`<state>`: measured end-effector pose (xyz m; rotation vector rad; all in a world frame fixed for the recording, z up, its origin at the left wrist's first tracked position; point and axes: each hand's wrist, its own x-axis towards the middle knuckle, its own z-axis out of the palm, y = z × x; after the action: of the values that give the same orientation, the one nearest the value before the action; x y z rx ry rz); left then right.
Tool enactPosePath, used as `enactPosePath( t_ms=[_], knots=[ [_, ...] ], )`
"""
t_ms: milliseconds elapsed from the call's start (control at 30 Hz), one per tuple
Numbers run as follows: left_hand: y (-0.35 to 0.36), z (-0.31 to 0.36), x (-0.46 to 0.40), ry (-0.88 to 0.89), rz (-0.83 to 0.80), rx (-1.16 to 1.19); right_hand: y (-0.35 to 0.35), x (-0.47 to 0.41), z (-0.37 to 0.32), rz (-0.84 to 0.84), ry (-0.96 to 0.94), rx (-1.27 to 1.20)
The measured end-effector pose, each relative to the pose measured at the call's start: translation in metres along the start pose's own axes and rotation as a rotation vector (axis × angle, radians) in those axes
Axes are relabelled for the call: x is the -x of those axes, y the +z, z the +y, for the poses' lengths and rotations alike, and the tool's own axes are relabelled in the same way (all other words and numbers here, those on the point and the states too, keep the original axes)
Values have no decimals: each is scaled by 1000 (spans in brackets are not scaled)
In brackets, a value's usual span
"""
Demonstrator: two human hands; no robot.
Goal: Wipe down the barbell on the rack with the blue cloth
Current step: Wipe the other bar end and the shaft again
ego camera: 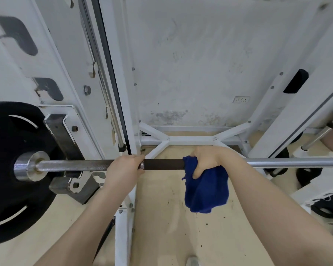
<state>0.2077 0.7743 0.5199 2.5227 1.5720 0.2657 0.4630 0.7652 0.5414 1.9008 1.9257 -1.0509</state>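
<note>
Mid-wipe, the right hand [208, 160] clamps the blue cloth [206, 189] round the barbell [161, 164] while, at nine o'clock, the left hand [123, 167] grips it; next, probably, sliding along the shaft.

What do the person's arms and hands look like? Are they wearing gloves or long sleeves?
No gloves and no long sleeves. Both forearms are bare from the bottom edge of the picture up to the wrists. The left hand and the right hand are bare too. I can see no watch, ring or bracelet on either one.
</note>
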Motion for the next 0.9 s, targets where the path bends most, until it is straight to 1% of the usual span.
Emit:
enactPosePath(
  t_ms=[67, 133, 167, 233, 267, 300, 333, 400, 500, 567, 600, 633, 667, 733, 800, 900],
  knots=[
    [0, 1, 0, -23, 3, 15, 5, -2, 2, 86, -27, 49],
    [-2, 3, 1, -44, 14, 31, 18, 1, 4, 296, -41, 180],
    [-2, 4, 1, -54, 20, 39, 29, 1, 6, 462, -51, 286],
    [-3, 5, 2, -72, 22, 50, 59, -2, 9, 858, -42, 488],
    [-3, 5, 3, -81, 23, 56, 73, -4, 8, 999, -5, 525],
    [-4, 5, 3, -83, 27, 60, 82, -7, 5, 1101, 26, 515],
    [-4, 5, 4, -79, 30, 59, 85, -9, 2, 1159, 43, 482],
    [-6, 4, 4, -58, 28, 55, 83, -14, -1, 1193, 10, 449],
    [-8, 2, 3, -41, 14, 62, 75, -14, -10, 1123, -86, 487],
    [-4, -1, 2, -34, 25, 88, 67, -12, -18, 1038, -90, 543],
    [-2, -2, 3, -36, 35, 112, 59, -10, -21, 952, -70, 569],
    [-1, -3, 2, -43, 40, 133, 52, -8, -23, 828, -41, 556],
    [1, -4, 1, -51, 39, 147, 44, -7, -25, 662, -9, 514],
    [2, -4, 0, -66, 19, 162, 28, -2, -29, 457, -35, 427],
    [1, -2, 0, -69, 14, 165, 16, -1, -31, 287, -56, 276],
    [-1, -1, 2, -81, 28, 173, -4, 5, -39, -34, 3, -16]
  ],
)
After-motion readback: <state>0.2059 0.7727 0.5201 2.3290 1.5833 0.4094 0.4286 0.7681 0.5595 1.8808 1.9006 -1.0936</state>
